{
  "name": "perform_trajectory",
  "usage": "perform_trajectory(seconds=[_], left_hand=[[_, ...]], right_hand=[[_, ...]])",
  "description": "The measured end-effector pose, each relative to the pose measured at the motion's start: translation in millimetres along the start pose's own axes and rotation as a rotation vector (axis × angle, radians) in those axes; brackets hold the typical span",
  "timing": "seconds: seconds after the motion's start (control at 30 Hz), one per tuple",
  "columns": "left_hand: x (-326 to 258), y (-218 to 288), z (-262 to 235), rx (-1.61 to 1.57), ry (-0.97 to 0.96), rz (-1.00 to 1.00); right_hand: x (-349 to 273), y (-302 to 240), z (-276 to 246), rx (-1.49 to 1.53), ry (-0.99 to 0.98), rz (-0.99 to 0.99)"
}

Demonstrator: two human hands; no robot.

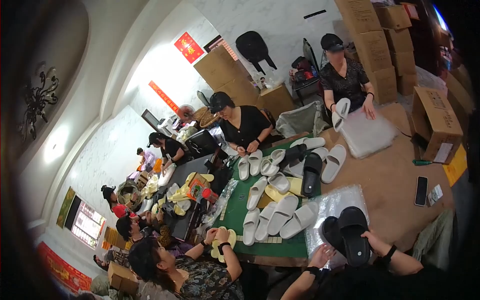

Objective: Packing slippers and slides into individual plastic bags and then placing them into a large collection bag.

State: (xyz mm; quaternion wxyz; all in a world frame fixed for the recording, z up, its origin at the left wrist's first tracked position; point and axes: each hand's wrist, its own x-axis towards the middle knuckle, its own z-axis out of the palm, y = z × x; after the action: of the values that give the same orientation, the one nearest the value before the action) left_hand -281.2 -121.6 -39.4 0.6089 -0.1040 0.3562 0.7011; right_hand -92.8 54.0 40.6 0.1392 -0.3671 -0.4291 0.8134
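Note:
At the lower right, my right hand [376, 244] is closed on a black slipper [354, 235], holding it sole-side down and slanted toward me. A second black slipper [331, 232] lies partly behind it, its lower part hidden. My left hand [322, 256] is beside the pair, fingers apart, at the near edge of a stack of clear plastic bags [312, 227]. Both slippers are above these bags. Just left of the bags are several white slippers [283, 214], two pale yellow ones [276, 194] and another black slipper [312, 173].
A green mat [235, 215] covers part of the table. Co-workers sit around it; one holds a white slipper [341, 114] by more plastic bags [367, 132], another pale yellow slippers [228, 241]. A phone [421, 191] and a cardboard box [436, 125] are at the right.

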Motion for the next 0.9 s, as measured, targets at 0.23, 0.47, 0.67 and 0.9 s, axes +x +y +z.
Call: perform_trajectory(seconds=[0.23, 0.47, 0.67, 0.9], left_hand=[[8.0, -15.7, -13.0, 0.308, 0.081, 0.139], [7.2, -19.1, -5.9, 0.333, 0.205, 0.100], [-3.8, -9.4, 15.1, 0.385, 0.241, -0.019], [24.4, -30.1, -36.7, 0.628, 0.277, 0.070]], right_hand=[[-3.1, 8.0, 27.8, -0.073, -0.036, -0.040], [-19.6, -7.3, 59.1, 0.168, -0.134, -0.076], [-7.1, -5.1, 32.7, 0.137, -0.143, -0.081], [30.4, 6.0, -16.6, -0.783, 0.259, -0.315]])
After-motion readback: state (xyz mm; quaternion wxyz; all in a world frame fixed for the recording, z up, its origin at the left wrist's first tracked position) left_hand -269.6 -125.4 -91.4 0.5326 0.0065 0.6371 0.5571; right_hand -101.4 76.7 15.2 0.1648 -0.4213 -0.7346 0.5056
